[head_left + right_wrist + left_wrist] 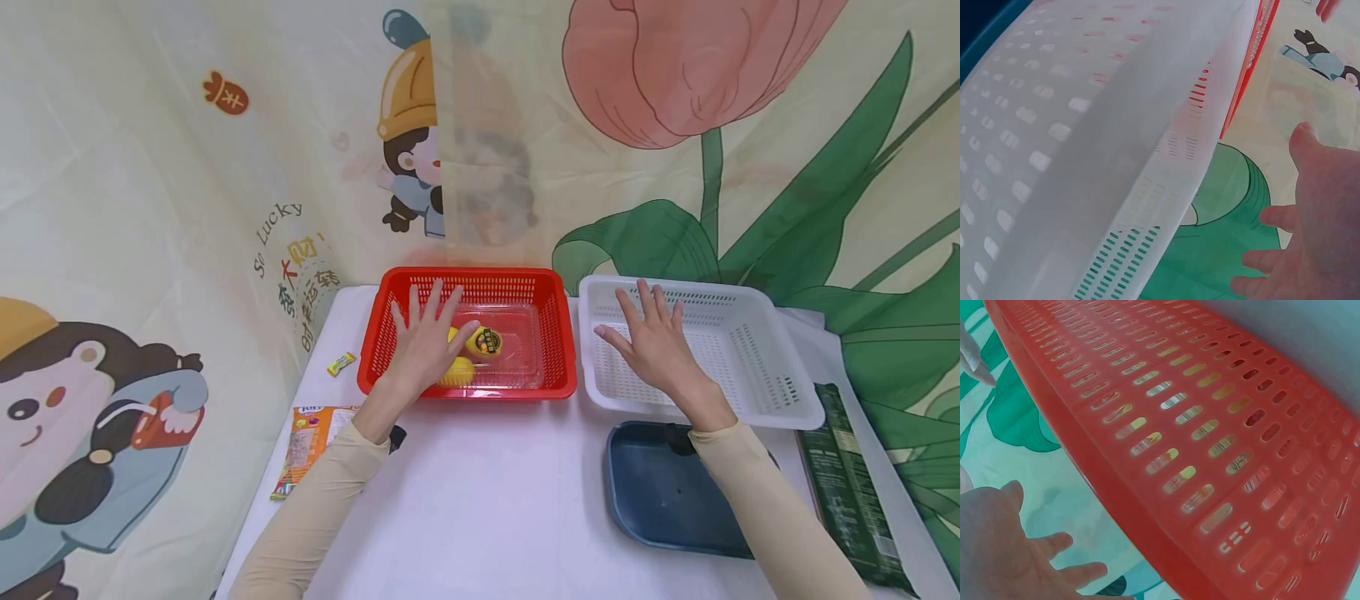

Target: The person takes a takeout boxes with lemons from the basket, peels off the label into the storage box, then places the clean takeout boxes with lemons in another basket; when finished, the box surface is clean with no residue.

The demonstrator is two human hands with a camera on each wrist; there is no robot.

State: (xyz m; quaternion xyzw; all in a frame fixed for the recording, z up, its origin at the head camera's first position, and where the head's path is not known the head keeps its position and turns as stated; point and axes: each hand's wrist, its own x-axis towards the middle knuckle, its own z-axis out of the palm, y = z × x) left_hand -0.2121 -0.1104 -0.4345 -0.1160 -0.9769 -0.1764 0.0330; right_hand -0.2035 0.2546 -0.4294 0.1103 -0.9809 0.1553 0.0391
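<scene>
Fingers spread, my left hand [424, 343] hovers over the left part of a red perforated basket [567, 367]. Inside that basket lies a clear plastic box [525, 367] with yellow items [457, 372], one bearing a round black label [488, 341]; the hand partly covers them. Over the left part of a white perforated basket [798, 400] is my right hand [658, 346], also with fingers spread and holding nothing. In the left wrist view the left hand [997, 550] appears beside the red basket wall. The right wrist view has the right hand [1325, 231] beside the white basket's rim.
A dark blue tray [660, 500] sits in front of the white basket, partly behind the right forearm. Right of it lies a long green package [855, 492]. An orange snack bag [303, 446] and a small yellow wrapped candy [341, 363] are at the left table edge.
</scene>
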